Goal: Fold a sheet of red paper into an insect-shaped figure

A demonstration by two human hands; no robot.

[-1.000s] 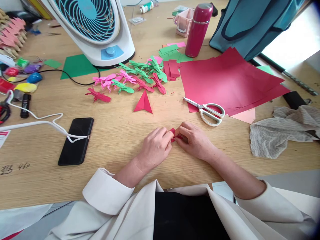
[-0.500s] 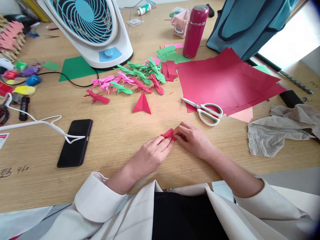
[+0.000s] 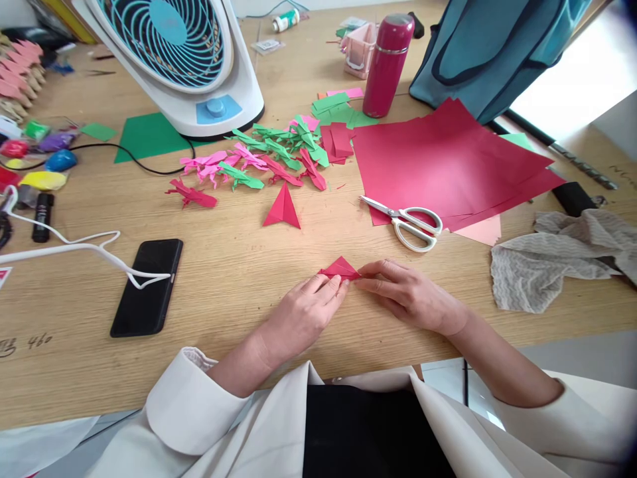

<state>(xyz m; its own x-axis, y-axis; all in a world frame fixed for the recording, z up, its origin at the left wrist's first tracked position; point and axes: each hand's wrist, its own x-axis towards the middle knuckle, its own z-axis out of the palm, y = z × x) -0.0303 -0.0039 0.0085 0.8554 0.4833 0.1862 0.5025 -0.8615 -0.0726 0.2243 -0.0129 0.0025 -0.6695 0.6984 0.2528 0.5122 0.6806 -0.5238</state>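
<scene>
A small folded piece of red paper (image 3: 340,267) lies on the table between my hands, its peak pointing away from me. My left hand (image 3: 312,304) presses its fingertips on the paper's left and front part. With fingers together, my right hand (image 3: 405,291) pinches the right corner. Beyond them sits a red folded paper arrowhead (image 3: 283,208). White-handled scissors (image 3: 417,226) rest partly on large red paper sheets (image 3: 428,159). Farther back is a pile of folded paper figures (image 3: 279,149) in green, pink and red.
A fan (image 3: 226,106) stands at the back left, and a red thermos (image 3: 389,66) at the back right beside a blue bag (image 3: 478,66). A black phone (image 3: 146,292) lies to the left under a white hanger (image 3: 94,244). At right is a crumpled cloth (image 3: 537,265).
My right hand has shifted right along the paper, and its fingers have straightened. More of the red paper shows, now a wider triangle. My left hand stays nearly in place.
</scene>
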